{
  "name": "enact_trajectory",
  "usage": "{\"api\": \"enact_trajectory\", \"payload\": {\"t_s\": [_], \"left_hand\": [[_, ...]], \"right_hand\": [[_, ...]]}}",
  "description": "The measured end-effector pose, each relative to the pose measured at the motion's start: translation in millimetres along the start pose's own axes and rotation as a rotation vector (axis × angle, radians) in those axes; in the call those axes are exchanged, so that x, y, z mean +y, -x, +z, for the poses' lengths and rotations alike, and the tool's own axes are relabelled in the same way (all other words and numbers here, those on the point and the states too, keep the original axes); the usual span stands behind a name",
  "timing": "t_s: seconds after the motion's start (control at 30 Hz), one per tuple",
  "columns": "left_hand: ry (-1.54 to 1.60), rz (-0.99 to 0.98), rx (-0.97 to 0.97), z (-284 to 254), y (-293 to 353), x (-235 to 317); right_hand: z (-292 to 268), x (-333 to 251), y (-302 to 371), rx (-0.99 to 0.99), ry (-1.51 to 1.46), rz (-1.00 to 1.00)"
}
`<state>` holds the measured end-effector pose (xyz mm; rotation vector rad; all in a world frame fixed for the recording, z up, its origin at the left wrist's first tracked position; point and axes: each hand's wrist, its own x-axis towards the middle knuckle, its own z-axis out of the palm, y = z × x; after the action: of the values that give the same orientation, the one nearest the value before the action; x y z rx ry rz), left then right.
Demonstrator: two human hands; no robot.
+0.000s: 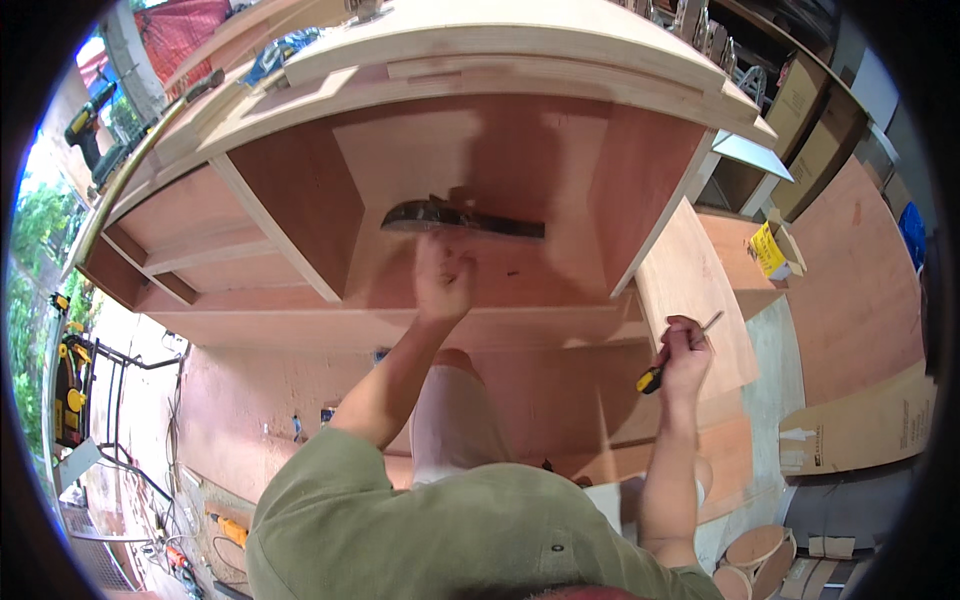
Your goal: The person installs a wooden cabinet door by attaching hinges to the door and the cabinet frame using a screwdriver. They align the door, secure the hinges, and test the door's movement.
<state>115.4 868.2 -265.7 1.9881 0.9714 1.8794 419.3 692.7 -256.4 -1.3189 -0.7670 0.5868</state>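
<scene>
1. Left hand [445,278]: blurred, raised, fingers partly curled; grip cannot be told.
2. Dark elongated tool [475,221]: inside cabinet compartment [650,180], at that hand's fingers; kind unclear.
3. Right hand [684,350]: raised, closed around yellow-and-black-handled tool [650,380], middle hidden.
4. Yellow box [770,250]: print illegible.

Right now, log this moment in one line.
Left hand: at long black object, blurred, contact unclear | Right hand: gripping yellow-and-black-handled tool | Rest: open wooden cabinet, cordless drill, yellow box
</scene>
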Motion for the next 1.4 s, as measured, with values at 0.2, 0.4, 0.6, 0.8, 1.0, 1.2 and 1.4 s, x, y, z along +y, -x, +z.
{"api": "enact_trajectory", "payload": {"t_s": [0.2,0.4,0.6,0.8,1.0,1.2,1.4], "left_hand": [[0.181,0.208,0.316,-98,-99,98],[0.301,-0.108,0.111,-159,-190,137],[0.660,-0.694,-0.375,-165,-256,125],[0.750,-0.801,-0.563,-133,-256,148],[0.960,-0.921,-0.494,-131,-256,139],[1.163,-0.907,-0.529,-132,-255,122],[1.255,-0.729,-0.456,-132,-232,124]], "right_hand": [[15,-139,-14,-0.222,-0.158,-0.422],[50,-232,-23,-0.448,-0.144,-0.402],[80,-254,-48,-0.599,-0.231,-0.173],[89,-260,-47,-0.585,-0.263,-0.149],[92,-269,-49,-0.571,-0.263,-0.087],[92,-260,-49,-0.498,-0.329,-0.106],[87,-265,-44,-0.505,-0.345,-0.230]]}}
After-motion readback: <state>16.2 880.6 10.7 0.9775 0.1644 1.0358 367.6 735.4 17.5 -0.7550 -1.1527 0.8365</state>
